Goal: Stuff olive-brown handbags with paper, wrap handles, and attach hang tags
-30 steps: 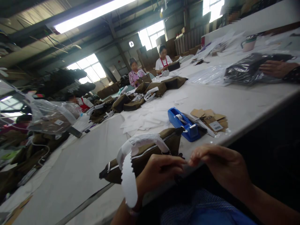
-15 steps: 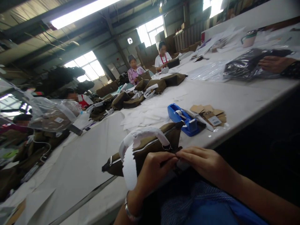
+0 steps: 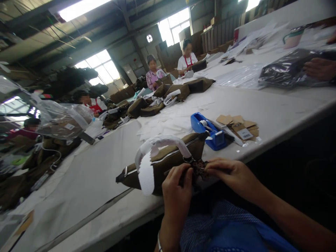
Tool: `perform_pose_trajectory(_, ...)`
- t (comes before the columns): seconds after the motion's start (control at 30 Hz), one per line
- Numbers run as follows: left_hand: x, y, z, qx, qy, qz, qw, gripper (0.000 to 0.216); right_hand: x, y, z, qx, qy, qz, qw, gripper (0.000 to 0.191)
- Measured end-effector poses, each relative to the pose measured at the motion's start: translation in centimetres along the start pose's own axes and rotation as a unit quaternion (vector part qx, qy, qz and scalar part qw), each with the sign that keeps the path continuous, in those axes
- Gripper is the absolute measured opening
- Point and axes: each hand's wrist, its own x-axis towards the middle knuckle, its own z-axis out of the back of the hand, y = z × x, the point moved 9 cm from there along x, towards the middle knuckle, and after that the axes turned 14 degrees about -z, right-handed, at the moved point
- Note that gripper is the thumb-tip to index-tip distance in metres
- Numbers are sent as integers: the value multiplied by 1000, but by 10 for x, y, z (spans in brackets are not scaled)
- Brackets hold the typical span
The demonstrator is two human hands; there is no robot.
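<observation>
An olive-brown zip bag (image 3: 160,164) lies at the near edge of the long white table (image 3: 86,175), its handle wrapped in white paper (image 3: 154,150). My left hand (image 3: 176,190) is closed on the bag's near side just below the handle ring. My right hand (image 3: 231,173) pinches a small dark patterned piece (image 3: 198,167) hanging at the bag's right end, fingertips almost meeting those of my left hand.
A blue tape dispenser (image 3: 208,131) and a pile of brown card tags (image 3: 240,126) lie just beyond the bag. More olive bags (image 3: 168,94) sit farther up the table. Another person's hand (image 3: 319,68) rests on a black plastic-wrapped bundle at right. Several people work at the far end.
Both hands have moved up onto the bag's right end; the right hand now pinches the small dark piece. The view has tilted slightly.
</observation>
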Motion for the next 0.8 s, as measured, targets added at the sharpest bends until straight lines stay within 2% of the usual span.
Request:
perform_pose_trajectory(0.17, -13, 11, -19, -114, -6, 105, 988, 29, -2, -1, -2, -7, 30, -6, 999, 24)
perform_pose_trajectory(0.23, -18, 17, -25, -152, -21, 135, 979, 28, -4, 5, 2, -40, 9, 26, 999, 20)
perform_pose_trajectory(0.3, -20, 22, -27, -175, -30, 151, 972, 26, -7, 18, 11, -87, -49, 88, 991, 16)
perform_pose_trajectory(0.4, -21, 29, -29, -208, -29, 175, 962, 27, -16, 41, 24, -178, -147, 199, 952, 19)
perform_pose_trajectory(0.47, -21, 32, -30, -219, -26, 188, 957, 28, -19, 51, 23, -245, -176, 244, 922, 23)
perform_pose_trajectory(0.63, -20, 32, -30, -218, -19, 195, 956, 27, -17, 62, 14, -353, -202, 283, 869, 28)
perform_pose_trajectory(0.8, -17, 30, -28, -205, -13, 184, 961, 25, -17, 70, 7, -384, -204, 301, 848, 31)
